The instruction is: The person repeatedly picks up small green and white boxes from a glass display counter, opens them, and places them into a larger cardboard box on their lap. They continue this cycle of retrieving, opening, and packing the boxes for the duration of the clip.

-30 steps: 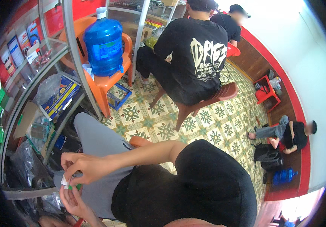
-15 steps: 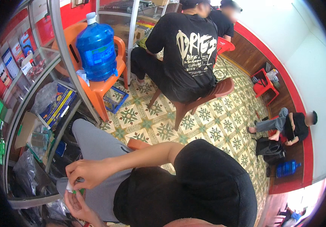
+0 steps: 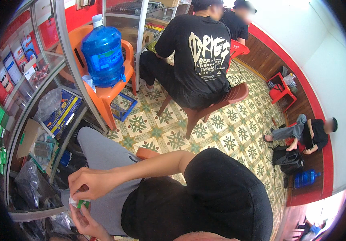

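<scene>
Over my grey-trousered left knee, both hands meet at a small green-and-white carton [image 3: 83, 203]. My left hand [image 3: 87, 223] holds it from below, thumb and fingertips closed on its green side. From above, my right hand [image 3: 86, 181] pinches the white part at its left end, fingers bent and pressed together. Whether that white part is a flap or something separate is too small to tell. My right forearm crosses my lap from the right.
A glass-and-metal display case [image 3: 66, 44] with boxes and bags curves along the left. A blue water jug [image 3: 102, 56] stands on an orange chair [image 3: 112, 96]. One person [image 3: 199, 56] sits ahead on a brown chair [image 3: 237, 94]; another [image 3: 315, 134] sits at right.
The carton has turned in my fingers, so more of its green face shows. My left hand has dropped slightly; the right stays almost in place.
</scene>
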`<act>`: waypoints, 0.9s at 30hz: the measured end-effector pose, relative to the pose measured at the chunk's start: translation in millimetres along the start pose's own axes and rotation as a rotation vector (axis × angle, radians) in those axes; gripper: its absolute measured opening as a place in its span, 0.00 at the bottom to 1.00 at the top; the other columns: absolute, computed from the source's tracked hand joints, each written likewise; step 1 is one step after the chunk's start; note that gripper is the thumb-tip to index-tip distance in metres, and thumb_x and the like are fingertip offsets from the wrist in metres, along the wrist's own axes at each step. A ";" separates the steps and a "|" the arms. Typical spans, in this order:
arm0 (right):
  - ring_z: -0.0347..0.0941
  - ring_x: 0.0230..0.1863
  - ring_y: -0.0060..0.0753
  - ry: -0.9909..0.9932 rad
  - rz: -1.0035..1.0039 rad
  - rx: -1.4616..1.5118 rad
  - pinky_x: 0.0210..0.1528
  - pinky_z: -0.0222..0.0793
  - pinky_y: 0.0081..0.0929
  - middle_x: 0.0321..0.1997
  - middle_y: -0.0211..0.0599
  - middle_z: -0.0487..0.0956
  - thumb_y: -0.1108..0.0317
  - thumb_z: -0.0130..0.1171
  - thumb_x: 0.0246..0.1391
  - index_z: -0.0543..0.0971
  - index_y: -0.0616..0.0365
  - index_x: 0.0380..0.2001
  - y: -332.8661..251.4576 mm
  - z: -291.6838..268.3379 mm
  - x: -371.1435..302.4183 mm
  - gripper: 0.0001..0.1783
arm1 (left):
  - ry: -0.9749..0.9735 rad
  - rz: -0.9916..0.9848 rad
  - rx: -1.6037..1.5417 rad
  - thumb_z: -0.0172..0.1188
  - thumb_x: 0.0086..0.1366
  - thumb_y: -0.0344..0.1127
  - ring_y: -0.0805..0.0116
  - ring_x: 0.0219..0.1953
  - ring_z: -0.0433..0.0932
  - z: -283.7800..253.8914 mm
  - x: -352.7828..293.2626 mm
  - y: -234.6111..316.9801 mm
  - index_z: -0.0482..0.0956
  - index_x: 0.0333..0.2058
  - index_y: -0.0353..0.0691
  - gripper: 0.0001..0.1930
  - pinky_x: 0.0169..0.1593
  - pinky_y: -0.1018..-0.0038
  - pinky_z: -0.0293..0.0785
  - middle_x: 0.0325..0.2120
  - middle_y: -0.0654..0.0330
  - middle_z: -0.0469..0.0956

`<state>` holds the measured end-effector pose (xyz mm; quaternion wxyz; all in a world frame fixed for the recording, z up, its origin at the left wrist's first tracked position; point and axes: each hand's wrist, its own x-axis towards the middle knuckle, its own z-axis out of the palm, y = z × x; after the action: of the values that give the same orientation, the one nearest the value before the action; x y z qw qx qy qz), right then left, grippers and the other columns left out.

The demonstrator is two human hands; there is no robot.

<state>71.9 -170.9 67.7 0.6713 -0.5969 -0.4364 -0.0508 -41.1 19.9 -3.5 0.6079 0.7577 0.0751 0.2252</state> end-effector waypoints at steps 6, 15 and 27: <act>0.77 0.27 0.41 0.017 0.036 0.033 0.29 0.70 0.34 0.26 0.45 0.79 0.70 0.64 0.50 0.85 0.63 0.29 0.4 0.5 2.3 0.07 | -0.004 0.069 0.063 0.53 0.71 0.25 0.57 0.56 0.74 -3.1 0.3 -7.4 0.68 0.61 0.28 0.21 0.55 0.65 0.79 0.56 0.42 0.71; 0.76 0.24 0.31 -0.042 0.035 0.012 0.26 0.68 0.26 0.27 0.41 0.80 0.71 0.65 0.53 0.85 0.65 0.31 4.3 -1.9 6.5 0.07 | -0.065 0.067 0.097 0.53 0.72 0.26 0.59 0.54 0.75 -2.2 4.0 5.8 0.69 0.60 0.27 0.19 0.53 0.66 0.80 0.54 0.45 0.73; 0.77 0.25 0.33 -0.033 -0.004 0.005 0.26 0.73 0.28 0.32 0.43 0.81 0.73 0.68 0.48 0.83 0.66 0.35 2.6 -6.6 7.7 0.11 | 0.010 -0.031 -0.075 0.55 0.72 0.31 0.63 0.50 0.77 -5.4 10.1 1.8 0.68 0.60 0.29 0.21 0.50 0.68 0.81 0.52 0.48 0.74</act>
<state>81.6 -172.2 71.4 0.6654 -0.5951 -0.4488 -0.0412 -34.8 28.1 1.6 0.6387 0.7321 0.0814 0.2224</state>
